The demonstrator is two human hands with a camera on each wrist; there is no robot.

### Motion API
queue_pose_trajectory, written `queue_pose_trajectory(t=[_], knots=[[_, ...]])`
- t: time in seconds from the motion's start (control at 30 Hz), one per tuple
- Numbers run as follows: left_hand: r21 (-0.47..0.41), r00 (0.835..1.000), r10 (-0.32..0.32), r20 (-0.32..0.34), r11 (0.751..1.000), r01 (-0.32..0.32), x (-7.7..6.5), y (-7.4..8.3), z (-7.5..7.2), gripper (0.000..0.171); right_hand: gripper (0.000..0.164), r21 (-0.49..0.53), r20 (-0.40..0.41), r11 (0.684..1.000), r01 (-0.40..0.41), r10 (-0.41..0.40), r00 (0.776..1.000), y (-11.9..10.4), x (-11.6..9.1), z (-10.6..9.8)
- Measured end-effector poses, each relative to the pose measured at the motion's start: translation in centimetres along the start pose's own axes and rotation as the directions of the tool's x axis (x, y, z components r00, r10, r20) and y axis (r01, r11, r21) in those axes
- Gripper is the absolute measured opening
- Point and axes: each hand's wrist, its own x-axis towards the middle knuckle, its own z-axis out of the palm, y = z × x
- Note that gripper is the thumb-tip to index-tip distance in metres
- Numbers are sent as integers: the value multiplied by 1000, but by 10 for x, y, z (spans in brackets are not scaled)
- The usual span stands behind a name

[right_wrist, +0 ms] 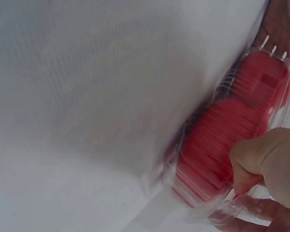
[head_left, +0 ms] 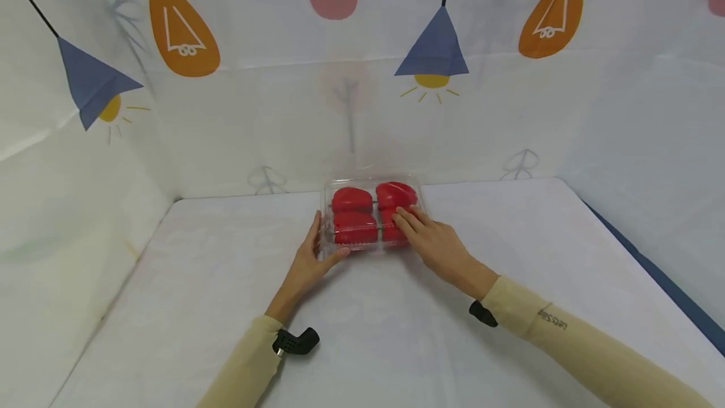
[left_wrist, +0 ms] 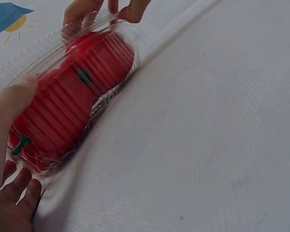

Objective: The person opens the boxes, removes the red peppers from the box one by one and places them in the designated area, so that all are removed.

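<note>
A clear plastic container [head_left: 355, 247] on the white table holds several glossy red bell peppers [head_left: 355, 227], with green stems [left_wrist: 82, 76] visible in the left wrist view. My left hand [head_left: 306, 267] grips the container's left side, its thumb [left_wrist: 20, 94] on the front rim and its fingers spread along the outer wall. My right hand [head_left: 444, 250] reaches over the right rim, its fingers curled on the front right pepper [right_wrist: 208, 150]. In the right wrist view the thumb lies against that pepper; the exact fingertip contact is partly hidden.
A white sheet covers the tabletop [head_left: 362, 345]. Behind stands a white cloth wall [head_left: 272, 124] printed with lamps and bulbs, close to the container's back edge. Cloth walls also flank the left and right sides.
</note>
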Motion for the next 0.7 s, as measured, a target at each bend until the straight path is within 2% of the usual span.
queue_pose_trajectory(t=[0.1, 0.23, 0.47, 0.7], knots=[[4, 1000, 16, -9, 1000, -16, 1, 0, 1, 97, 71, -3, -2, 1000, -3, 3, 1000, 2, -1, -1], [-11, 999, 34, -24, 999, -34, 9, -22, 7, 99, 70, 9, -4, 1000, -10, 10, 1000, 3, -2, -2], [-26, 999, 46, -23, 999, -47, 9, -23, 6, 98, 69, 56, 9, 997, -60, 59, 998, 4, -4, -2], [-77, 997, 68, -20, 995, -69, 9, -25, 6, 97, 64, 110, -41, 991, -81, 86, 995, 3, -4, -2]])
